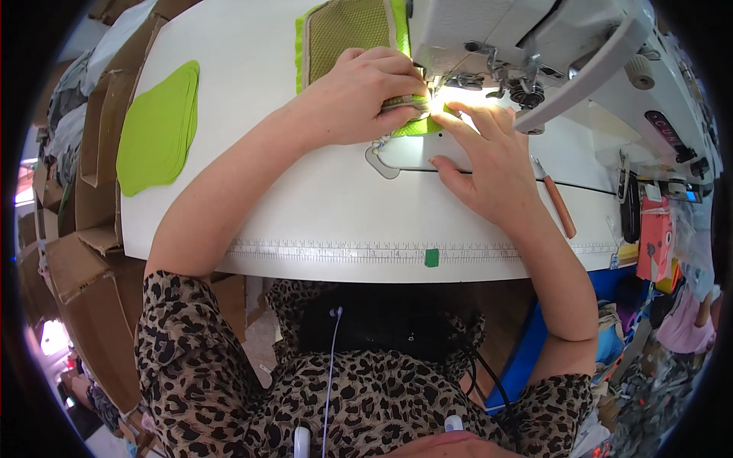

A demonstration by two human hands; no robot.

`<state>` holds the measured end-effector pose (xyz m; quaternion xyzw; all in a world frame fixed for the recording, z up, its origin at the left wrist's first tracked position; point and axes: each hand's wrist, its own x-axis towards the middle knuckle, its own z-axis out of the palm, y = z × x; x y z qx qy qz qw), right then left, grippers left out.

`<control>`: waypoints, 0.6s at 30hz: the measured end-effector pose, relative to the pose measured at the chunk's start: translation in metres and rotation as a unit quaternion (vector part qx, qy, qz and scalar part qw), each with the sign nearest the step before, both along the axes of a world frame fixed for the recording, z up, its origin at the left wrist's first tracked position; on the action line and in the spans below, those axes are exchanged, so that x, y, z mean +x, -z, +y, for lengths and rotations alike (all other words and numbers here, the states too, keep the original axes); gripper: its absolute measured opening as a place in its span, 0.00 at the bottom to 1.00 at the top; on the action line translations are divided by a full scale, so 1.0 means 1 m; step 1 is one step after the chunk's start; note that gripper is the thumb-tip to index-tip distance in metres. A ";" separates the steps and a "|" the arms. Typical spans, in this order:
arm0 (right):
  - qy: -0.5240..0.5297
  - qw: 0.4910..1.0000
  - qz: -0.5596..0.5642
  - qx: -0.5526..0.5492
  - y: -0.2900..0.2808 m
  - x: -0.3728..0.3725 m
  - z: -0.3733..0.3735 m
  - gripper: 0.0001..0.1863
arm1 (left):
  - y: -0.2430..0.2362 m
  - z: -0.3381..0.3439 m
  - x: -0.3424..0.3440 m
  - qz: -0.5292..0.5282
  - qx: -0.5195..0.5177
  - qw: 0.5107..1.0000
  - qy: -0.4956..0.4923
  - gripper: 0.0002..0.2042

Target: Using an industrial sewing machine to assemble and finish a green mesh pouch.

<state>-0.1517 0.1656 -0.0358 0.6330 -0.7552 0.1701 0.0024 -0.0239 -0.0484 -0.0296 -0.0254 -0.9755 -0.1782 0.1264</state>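
Observation:
A lime-green fabric piece with an olive mesh panel and beige trim (pixel 347 42) lies at the sewing machine (pixel 489 46), its near end under the lit needle area. My left hand (pixel 374 88) is closed on the fabric's near part, thumb below and fingers curled over it, just left of the needle. On the other side of the needle, my right hand (pixel 489 149) rests with its fingertips on the green edge; its thumb is stretched apart on the machine bed. Bright glare hides the exact spot where needle and fabric meet.
A stack of lime-green cut pieces (pixel 160 130) lies at the table's left. An orange-handled pointed tool (pixel 560 206) and black-handled snips (pixel 629 198) lie at the right. A ruler strip (pixel 336 252) runs along the front edge. Cardboard boxes (pixel 95 305) stand at the left.

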 end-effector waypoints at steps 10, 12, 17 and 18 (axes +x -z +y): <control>0.018 1.000 0.016 -0.001 0.004 0.000 0.004 0.29 | 0.004 0.006 -0.004 0.001 0.022 1.000 -0.016 0.13; 0.008 1.000 0.027 -0.003 0.004 0.001 0.002 0.29 | 0.009 0.006 -0.003 0.016 0.012 0.999 -0.035 0.13; 0.014 0.999 0.031 0.013 0.004 0.003 0.004 0.31 | 0.006 0.005 -0.004 0.005 0.039 0.999 -0.036 0.12; 0.016 0.999 0.033 0.011 0.004 0.004 0.004 0.31 | 0.006 0.004 -0.004 -0.003 0.032 0.999 -0.039 0.13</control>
